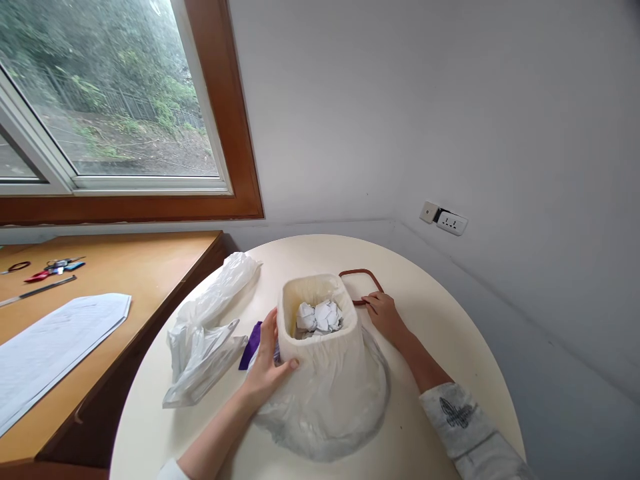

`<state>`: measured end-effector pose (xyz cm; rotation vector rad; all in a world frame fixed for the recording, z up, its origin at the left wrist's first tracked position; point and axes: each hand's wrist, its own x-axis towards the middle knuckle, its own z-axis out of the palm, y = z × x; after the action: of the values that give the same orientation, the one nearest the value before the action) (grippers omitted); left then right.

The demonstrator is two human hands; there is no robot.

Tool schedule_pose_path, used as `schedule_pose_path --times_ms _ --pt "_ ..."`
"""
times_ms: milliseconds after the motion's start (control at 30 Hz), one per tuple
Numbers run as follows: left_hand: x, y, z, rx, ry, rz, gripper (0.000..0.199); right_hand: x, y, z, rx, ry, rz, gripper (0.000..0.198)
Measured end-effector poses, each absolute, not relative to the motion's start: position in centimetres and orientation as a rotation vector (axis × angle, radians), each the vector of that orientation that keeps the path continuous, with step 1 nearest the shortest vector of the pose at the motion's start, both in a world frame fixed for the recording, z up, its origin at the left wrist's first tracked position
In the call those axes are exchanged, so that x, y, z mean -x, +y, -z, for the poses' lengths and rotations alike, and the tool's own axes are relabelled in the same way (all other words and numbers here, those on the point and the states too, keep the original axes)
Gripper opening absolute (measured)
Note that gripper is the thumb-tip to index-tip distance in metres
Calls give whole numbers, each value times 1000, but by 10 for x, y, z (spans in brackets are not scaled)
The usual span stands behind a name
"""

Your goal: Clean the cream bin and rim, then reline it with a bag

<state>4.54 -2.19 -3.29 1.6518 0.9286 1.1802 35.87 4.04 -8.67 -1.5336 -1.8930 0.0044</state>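
A cream trash bin (320, 360) stands upright on the round table, lined with a thin white bag (325, 427) whose loose edge spreads around its base. Crumpled white paper (320, 316) lies inside. My left hand (270, 357) holds the bin's left side, thumb at the front and fingers along the wall. To the right of the bin, a brown square rim ring (361, 272) lies on the table. My right hand (384, 315) has its fingers closed on the near edge of this ring.
White plastic bags (210, 333) lie crumpled on the left of the round table (430, 293), beside something purple (250, 347). A wooden desk (150, 257) at left carries papers (65, 347), scissors (19, 266) and keys (57, 267). A wall socket (451, 223) is at right.
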Motion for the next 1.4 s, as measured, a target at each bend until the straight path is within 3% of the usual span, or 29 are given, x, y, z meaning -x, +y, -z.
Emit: schedule_pose_path --times_ms 400,733,933,1067,1400 --pt "-47 -28 19 -1551 1029 -1347 44 -360 11 83 1725 -1700 43 22" --pt "-36 -18 24 -1722 1473 -1347 18 -371 -15 75 1871 -1560 68 24" --pt "-30 -11 26 -1978 1775 -1078 32 -357 -18 64 1765 -1589 147 23" --pt "-29 -8 30 -2081 1871 -841 41 -325 -25 56 1626 -1759 39 23" --pt "-28 -5 41 -2148 1760 -646 25 -301 -37 48 1775 -1950 -228 19"
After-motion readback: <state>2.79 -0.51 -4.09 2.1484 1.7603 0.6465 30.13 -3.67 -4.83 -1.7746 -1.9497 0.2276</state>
